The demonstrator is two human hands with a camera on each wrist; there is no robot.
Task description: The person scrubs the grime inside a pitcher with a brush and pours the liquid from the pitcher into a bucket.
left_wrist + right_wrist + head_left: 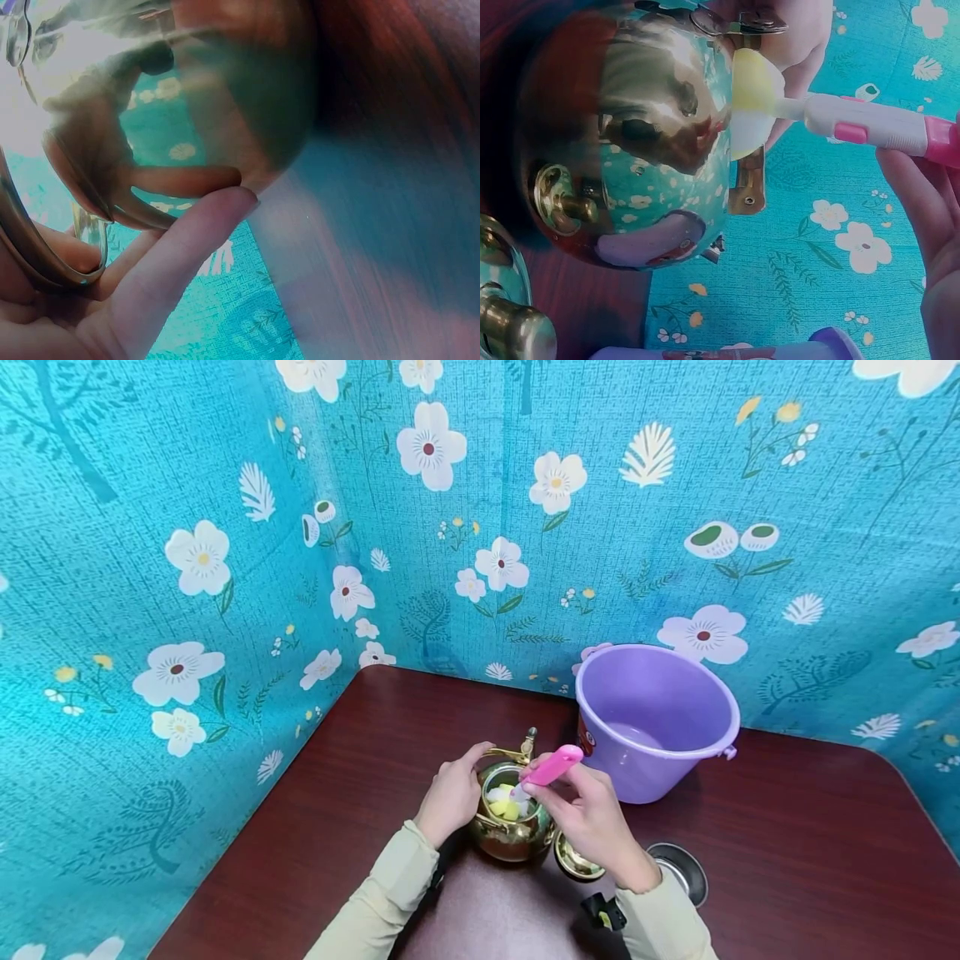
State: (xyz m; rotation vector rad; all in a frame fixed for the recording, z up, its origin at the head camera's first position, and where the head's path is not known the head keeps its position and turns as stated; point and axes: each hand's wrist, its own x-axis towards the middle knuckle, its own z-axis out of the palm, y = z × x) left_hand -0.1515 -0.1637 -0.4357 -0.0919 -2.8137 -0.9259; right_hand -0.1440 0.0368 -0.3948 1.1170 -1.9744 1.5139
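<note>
A shiny gold-coloured kettle [512, 842] stands on the table, its round mouth uncovered. My left hand [452, 795] holds it at the left side. In the left wrist view the thumb [184, 251] presses against the polished body, and the other fingers are by the curved metal handle [52, 277]. My right hand [592, 822] pinches the pink and white handle of a sponge brush [553, 766]. Its yellow and white sponge head [754, 101] is at the kettle's mouth, partly inside; the lower part is hidden by the kettle wall.
The kettle's gold lid [576, 858] with a knob lies just right of the kettle. A small steel bowl [693, 868] sits beyond my right wrist. Behind stands a purple bucket [652, 768]. Flowered blue cloth [480, 510] hangs along the back and left edges of the dark wooden table [337, 760].
</note>
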